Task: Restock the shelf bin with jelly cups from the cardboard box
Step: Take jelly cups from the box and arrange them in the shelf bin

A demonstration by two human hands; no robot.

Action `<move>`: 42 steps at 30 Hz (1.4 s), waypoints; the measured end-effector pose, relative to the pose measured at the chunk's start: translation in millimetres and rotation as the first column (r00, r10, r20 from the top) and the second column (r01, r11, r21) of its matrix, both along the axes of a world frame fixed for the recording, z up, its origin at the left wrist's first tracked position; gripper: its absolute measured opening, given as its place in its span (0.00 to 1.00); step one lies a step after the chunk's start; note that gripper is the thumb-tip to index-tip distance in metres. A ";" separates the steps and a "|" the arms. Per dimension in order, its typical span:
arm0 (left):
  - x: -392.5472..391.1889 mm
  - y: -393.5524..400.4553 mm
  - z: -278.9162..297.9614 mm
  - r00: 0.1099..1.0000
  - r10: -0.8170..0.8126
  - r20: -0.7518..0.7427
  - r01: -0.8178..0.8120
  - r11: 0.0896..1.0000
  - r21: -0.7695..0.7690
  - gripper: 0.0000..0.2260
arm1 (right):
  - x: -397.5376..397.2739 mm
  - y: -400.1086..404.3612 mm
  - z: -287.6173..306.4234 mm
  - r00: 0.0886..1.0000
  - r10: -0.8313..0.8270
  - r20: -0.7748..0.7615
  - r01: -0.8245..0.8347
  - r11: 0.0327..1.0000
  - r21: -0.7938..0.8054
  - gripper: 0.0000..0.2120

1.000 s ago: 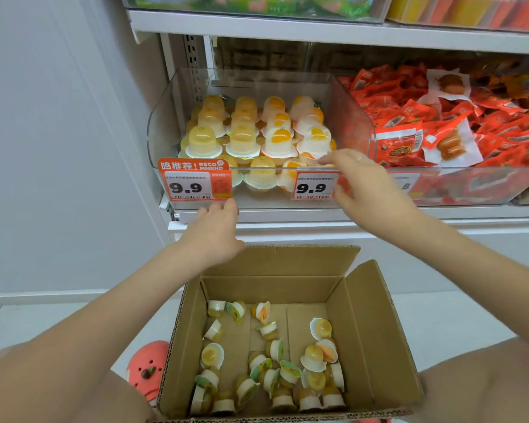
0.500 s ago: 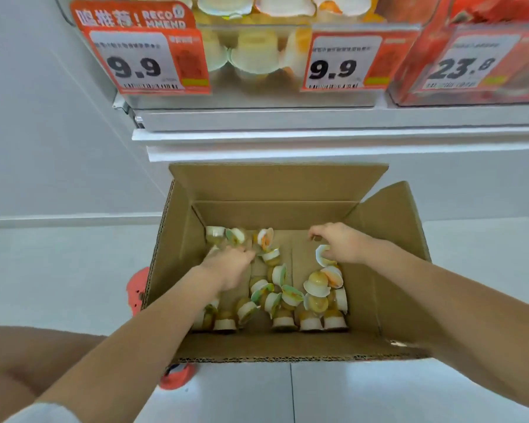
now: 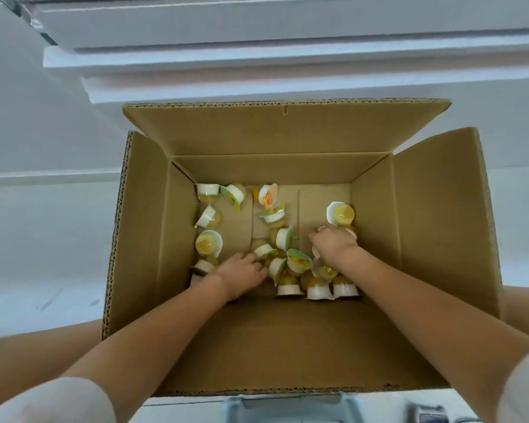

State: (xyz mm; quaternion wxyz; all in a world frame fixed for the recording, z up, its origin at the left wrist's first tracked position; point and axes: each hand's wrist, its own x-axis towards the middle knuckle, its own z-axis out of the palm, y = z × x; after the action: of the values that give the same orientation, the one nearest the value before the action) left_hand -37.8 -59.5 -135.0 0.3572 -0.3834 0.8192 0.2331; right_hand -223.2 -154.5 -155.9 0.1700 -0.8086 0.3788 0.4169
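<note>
The open cardboard box stands on the floor below me, flaps folded outward. Several yellow jelly cups with white rims lie loose on its bottom, many tipped on their sides. Both my hands are down inside the box. My left hand lies palm down among the cups, its fingers curled round a small cup. Further right, my right hand curls over another cup, which is mostly hidden beneath it. One cup lies just beyond that hand. The shelf bin is out of view.
The white shelf base runs across the top, just behind the box. White floor lies to the left and right. A grey object shows at the bottom edge, in front of the box.
My view has dropped from the shelf bin to the box. Both hands left the bin's front, went down into the box, and now close on cups nearer to me.
</note>
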 end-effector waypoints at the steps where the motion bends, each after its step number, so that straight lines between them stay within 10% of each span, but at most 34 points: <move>1: 0.8 -0.7 -1.3 1.000 0.002 -0.004 -0.002 1.000 0.001 0.22 | -1.6 -1.2 -0.7 1.000 0.026 -0.001 -0.026 0.999 0.019 0.19; 9: 19.2 -14.3 43.4 0.824 0.525 -0.214 -0.510 0.851 0.126 0.25 | -16.6 -7.5 39.7 0.968 -0.152 0.199 0.127 0.983 0.132 0.16; 15: 30.0 -39.9 158.6 0.445 0.687 -0.575 -0.738 0.645 0.199 0.18 | -1.1 -37.4 166.5 0.412 -0.694 0.590 0.492 0.715 0.497 0.18; 23: 29.0 -36.7 340.7 -0.087 0.466 -0.881 -0.820 0.469 0.329 0.17 | 27.0 -31.2 362.4 -0.074 -0.628 0.774 0.220 0.747 0.627 0.19; 28: 6.2 -36.0 352.8 -0.519 0.406 -0.752 -0.666 0.359 0.653 0.18 | 31.8 -11.1 378.8 -0.248 -0.533 0.809 0.155 0.802 0.577 0.22; 34: 2.0 -38.3 353.0 -0.735 0.504 -0.454 -0.350 0.292 0.890 0.18 | 35.9 -7.1 371.1 -0.168 -0.443 0.881 0.147 0.872 0.467 0.21; 42: 17.4 -41.6 358.9 -0.656 0.621 -0.428 -0.309 0.297 0.904 0.23 | 31.5 -13.8 380.0 0.023 -0.256 0.966 0.190 0.950 0.248 0.32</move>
State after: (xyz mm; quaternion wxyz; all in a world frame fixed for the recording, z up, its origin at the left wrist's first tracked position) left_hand -20.4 -101.1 223.9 -0.5231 -0.4270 0.3276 0.6608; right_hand -191.7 -168.3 224.1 0.4645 -0.7987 0.2709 -0.2702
